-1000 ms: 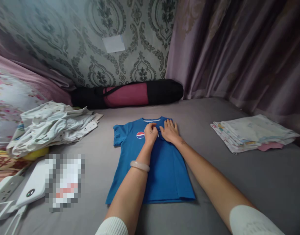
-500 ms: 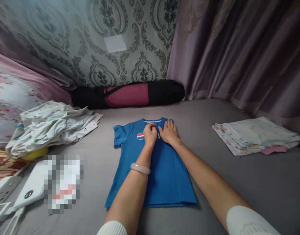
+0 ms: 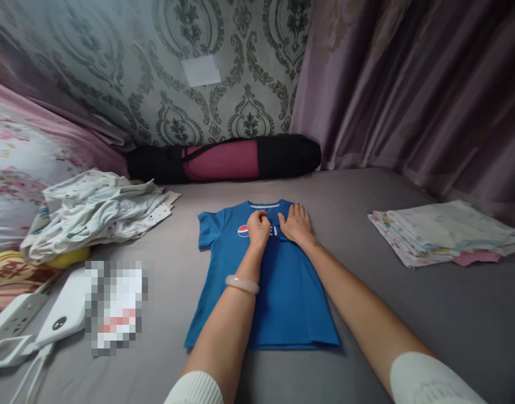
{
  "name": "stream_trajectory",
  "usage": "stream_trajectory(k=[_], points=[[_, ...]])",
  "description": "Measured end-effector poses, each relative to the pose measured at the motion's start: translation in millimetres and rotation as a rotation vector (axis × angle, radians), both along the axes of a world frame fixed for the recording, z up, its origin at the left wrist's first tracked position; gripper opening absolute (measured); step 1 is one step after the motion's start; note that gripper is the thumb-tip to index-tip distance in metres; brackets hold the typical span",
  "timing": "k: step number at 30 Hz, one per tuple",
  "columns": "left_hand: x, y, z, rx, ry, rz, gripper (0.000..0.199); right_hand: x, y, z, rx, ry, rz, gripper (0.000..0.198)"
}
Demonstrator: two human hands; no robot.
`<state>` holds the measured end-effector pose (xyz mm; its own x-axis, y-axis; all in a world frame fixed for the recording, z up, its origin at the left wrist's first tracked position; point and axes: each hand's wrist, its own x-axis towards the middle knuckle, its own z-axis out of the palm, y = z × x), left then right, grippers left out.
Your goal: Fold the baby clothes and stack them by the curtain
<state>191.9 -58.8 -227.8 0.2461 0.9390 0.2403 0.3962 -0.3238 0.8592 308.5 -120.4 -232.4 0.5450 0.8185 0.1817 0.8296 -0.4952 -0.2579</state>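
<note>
A blue short-sleeved T-shirt (image 3: 283, 297) lies front up on the bed, neckline away from me, a round red, white and blue logo on its chest. My left hand (image 3: 260, 225), a pale bangle on its wrist, rests curled on the chest and partly covers the print. Its fingertips are hidden, so whatever they may hold cannot be seen. My right hand (image 3: 297, 223) lies flat with fingers stretched over the right shoulder edge. The left sleeve is spread out; the right sleeve does not show. A fold line runs down the shirt's right side.
On the right lies a stack of folded cloths (image 3: 451, 230). Rumpled light clothes (image 3: 101, 207) are heaped at left, near a white power bank (image 3: 70, 308), a power strip (image 3: 17, 320) and a blurred-out item (image 3: 118, 308). A black and maroon long bag (image 3: 224, 160) lies along the wall.
My right hand has slid slightly to the right along the shirt's shoulder edge. The left hand stays curled on the chest. The whole view has shifted a little.
</note>
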Motion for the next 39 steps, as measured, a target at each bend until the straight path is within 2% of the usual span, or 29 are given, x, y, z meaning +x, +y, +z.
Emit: stream_trajectory(k=[4, 8, 12, 15, 22, 25, 27, 29, 35, 39], points=[[-1.2, -0.3, -3.4, 0.049, 0.041, -0.011, 0.029, 7.9, -2.9, 8.2, -0.014, 0.129, 0.052, 0.067], [-2.6, -1.7, -6.3, 0.101, 0.044, -0.021, 0.031, 3.2, -32.2, 14.5, -0.058, 0.241, 0.148, 0.068], [-2.5, -2.5, -7.2, 0.103, 0.059, -0.014, 0.031, -24.7, -76.8, 11.3, -0.093, 0.122, 0.225, 0.071], [-3.1, -2.2, -5.3, 0.087, 0.086, -0.029, 0.031, -41.5, -92.8, 8.8, -0.099, 0.011, 0.232, 0.071], [-28.1, -1.4, 0.6, -0.002, 0.12, -0.232, 0.039, -52.4, -106.1, 13.2, -0.099, 0.016, 0.186, 0.07], [-52.5, -2.6, 2.1, 0.1, 0.227, -0.433, 0.04, -65.5, -130.1, 11.4, -0.123, 0.046, 0.21, 0.074], [-68.5, -4.5, 3.8, 0.194, 0.326, -0.582, 0.049, -75.3, -145.2, 9.3, -0.125, 0.046, 0.23, 0.076], [-80.2, -7.6, 5.8, 0.257, 0.404, -0.654, 0.056, -82.4, -154.4, 8.5, -0.121, 0.03, 0.236, 0.076], [-92.0, -22.4, 6.8, 0.298, 0.57, -0.63, 0.055, -89.2, -160.8, 12.9, -0.133, -0.003, 0.222, 0.073], [-111.2, -40.7, 7.3, 0.265, 0.665, -0.616, 0.063, -96.5, -179.5, 12.2, -0.103, 0.009, 0.289, 0.073]])
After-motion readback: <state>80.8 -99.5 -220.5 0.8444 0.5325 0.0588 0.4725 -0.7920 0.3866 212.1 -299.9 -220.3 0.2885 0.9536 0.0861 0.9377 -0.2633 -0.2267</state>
